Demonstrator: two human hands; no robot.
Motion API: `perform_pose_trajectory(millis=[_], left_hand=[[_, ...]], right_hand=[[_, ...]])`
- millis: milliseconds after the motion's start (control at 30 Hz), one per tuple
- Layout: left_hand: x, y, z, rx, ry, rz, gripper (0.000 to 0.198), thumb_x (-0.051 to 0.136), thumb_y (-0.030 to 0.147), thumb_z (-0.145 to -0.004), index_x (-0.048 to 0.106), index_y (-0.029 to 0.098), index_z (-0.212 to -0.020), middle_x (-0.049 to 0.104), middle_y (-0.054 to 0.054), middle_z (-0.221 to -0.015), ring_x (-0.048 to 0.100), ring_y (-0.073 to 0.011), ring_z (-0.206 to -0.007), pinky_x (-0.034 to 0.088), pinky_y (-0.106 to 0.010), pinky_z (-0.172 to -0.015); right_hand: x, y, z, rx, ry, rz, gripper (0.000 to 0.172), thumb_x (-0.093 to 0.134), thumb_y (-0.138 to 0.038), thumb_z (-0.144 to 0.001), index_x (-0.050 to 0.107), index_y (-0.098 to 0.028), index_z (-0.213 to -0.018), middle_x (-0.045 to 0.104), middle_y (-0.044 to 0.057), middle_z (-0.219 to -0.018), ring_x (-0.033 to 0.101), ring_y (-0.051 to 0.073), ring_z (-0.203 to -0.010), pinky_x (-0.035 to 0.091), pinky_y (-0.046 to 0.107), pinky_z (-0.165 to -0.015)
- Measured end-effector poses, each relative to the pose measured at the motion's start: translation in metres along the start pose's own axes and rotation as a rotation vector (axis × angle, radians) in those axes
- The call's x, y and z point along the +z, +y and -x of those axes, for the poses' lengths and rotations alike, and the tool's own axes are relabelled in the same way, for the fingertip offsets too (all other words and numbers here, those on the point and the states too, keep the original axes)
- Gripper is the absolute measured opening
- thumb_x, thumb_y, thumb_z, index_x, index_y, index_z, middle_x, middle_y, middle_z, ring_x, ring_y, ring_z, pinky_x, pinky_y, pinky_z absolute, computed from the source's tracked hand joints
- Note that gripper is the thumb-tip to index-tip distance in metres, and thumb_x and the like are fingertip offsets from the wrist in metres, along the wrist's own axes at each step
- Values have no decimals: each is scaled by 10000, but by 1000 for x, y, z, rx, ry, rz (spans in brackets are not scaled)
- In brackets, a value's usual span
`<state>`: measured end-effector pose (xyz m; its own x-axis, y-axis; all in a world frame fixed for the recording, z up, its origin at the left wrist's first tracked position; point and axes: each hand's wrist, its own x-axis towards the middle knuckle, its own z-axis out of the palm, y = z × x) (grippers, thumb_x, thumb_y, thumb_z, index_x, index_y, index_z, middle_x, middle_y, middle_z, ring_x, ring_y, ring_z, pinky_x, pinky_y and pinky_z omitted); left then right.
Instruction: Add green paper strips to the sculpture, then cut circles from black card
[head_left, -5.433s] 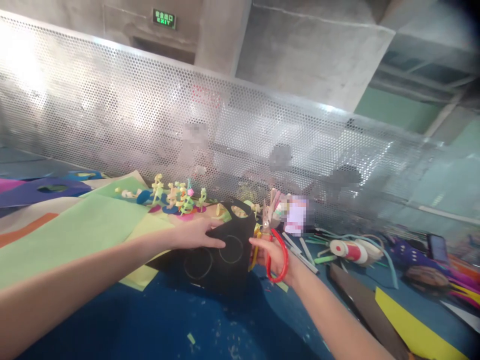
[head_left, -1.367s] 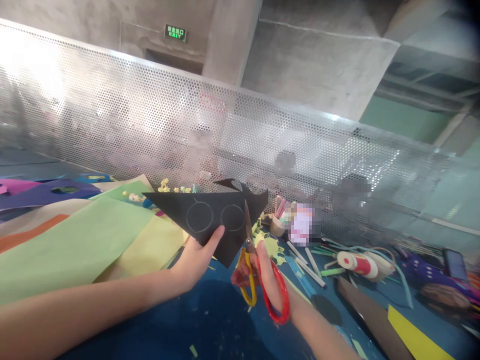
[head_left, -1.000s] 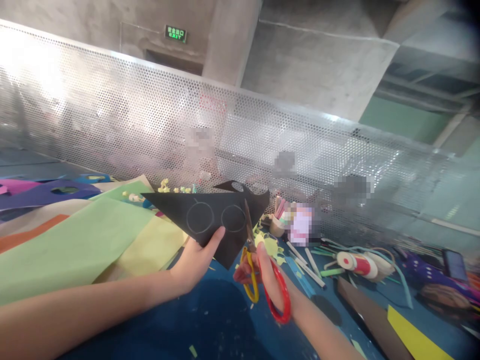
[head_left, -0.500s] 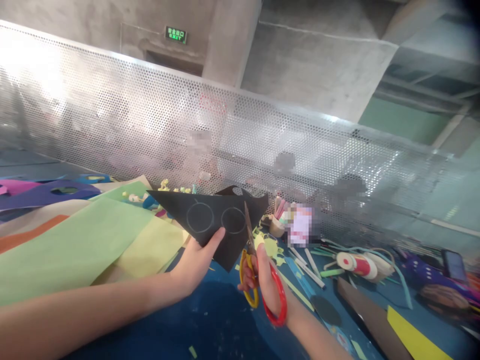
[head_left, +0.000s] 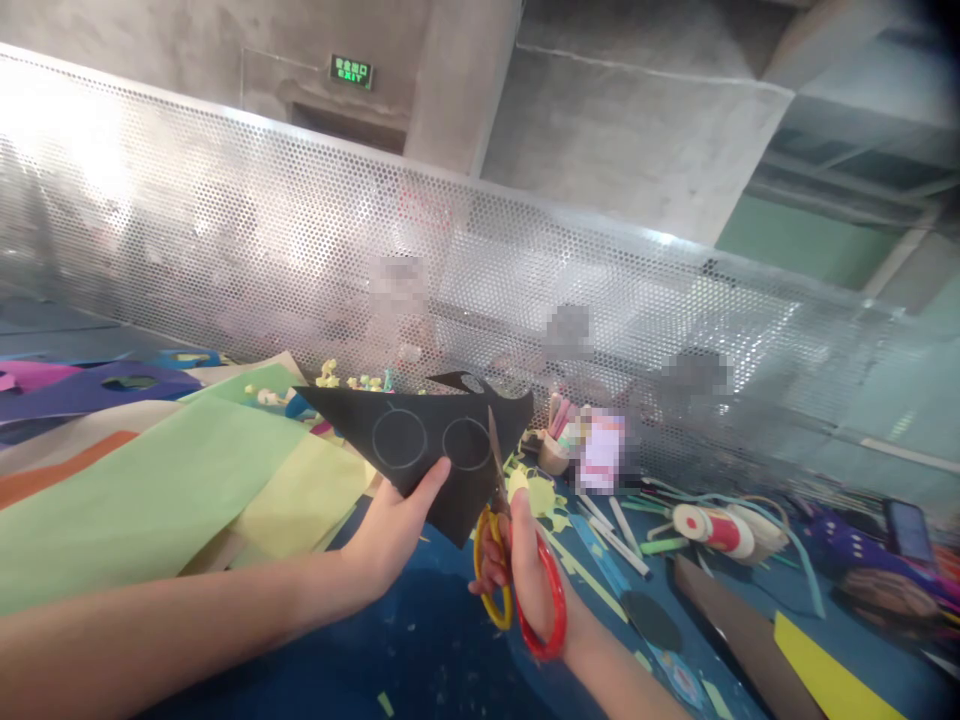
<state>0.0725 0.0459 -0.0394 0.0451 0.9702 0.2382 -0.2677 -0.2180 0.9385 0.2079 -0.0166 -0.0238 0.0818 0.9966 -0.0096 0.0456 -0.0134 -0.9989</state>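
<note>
My left hand (head_left: 401, 520) grips a piece of black paper (head_left: 457, 495) by its lower edge, thumb on the near face. Two circles are drawn on it in a pale line, side by side, and its far right edge has a curved cut. My right hand (head_left: 529, 560) is closed round scissors with one red and one yellow handle loop (head_left: 553, 620). Their blade lies against the paper, just right of the right-hand circle; the other blade is hidden. The paper is held up above the dark blue table (head_left: 420, 640).
Green and yellow sheets (head_left: 187, 470) lie at the left beside purple cut-outs (head_left: 90, 388). On the right are markers (head_left: 622, 540), a red-and-white bottle (head_left: 712, 530), a black paper disc (head_left: 652, 620) and a phone (head_left: 907, 530). A perforated metal screen (head_left: 300, 230) stands behind, with blurred people beyond.
The scissors' handles have shifted slightly left and down, with the loops a little closer to each other. The black paper has dipped slightly; my left hand keeps its grip.
</note>
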Motion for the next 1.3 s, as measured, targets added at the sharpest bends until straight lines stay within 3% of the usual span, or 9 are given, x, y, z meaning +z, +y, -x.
perform_pose_trajectory(millis=[233, 533, 867, 1133, 1300], left_hand=[[-1, 9, -6, -11, 6, 56, 403, 636, 432, -749, 599, 258, -1110, 624, -22, -1184, 508, -262, -1179, 393, -373, -1015], [-2, 19, -18, 17, -36, 146, 536, 673, 391, -733, 529, 239, -1227, 612, -61, -1204, 544, -253, -1135, 415, -397, -1001], [-12, 29, -40, 0, -104, 96, 511, 716, 374, -675, 600, 210, -1144, 667, -71, -1105, 586, -281, -1068, 449, -403, -956], [-18, 32, -52, 18, -118, 19, 462, 724, 380, -653, 637, 178, -1059, 657, -95, -1116, 587, -312, -1054, 430, -461, -961], [-19, 32, -53, 15, -142, 46, 518, 722, 375, -659, 603, 182, -1126, 653, -99, -1119, 582, -313, -1064, 413, -476, -976]], right_hand=[[-13, 7, -7, -26, -29, 15, 591, 247, -710, -810, 361, -220, -498, 267, -45, -414, 332, 113, -394, 457, 308, -482], [-13, -17, 0, -32, -12, 159, 583, 290, -683, -817, 321, -216, -468, 262, -50, -406, 347, 108, -380, 458, 300, -475], [-16, -23, 1, -46, 67, 254, 598, 291, -697, -799, 301, -222, -437, 267, -53, -370, 372, 111, -362, 471, 303, -486], [-16, -17, -2, -8, 26, 197, 613, 276, -710, -797, 314, -213, -441, 253, -67, -362, 348, 95, -347, 444, 274, -462], [-15, -14, -3, -29, 5, 173, 620, 257, -698, -814, 328, -206, -442, 254, -65, -364, 347, 94, -346, 450, 275, -469]])
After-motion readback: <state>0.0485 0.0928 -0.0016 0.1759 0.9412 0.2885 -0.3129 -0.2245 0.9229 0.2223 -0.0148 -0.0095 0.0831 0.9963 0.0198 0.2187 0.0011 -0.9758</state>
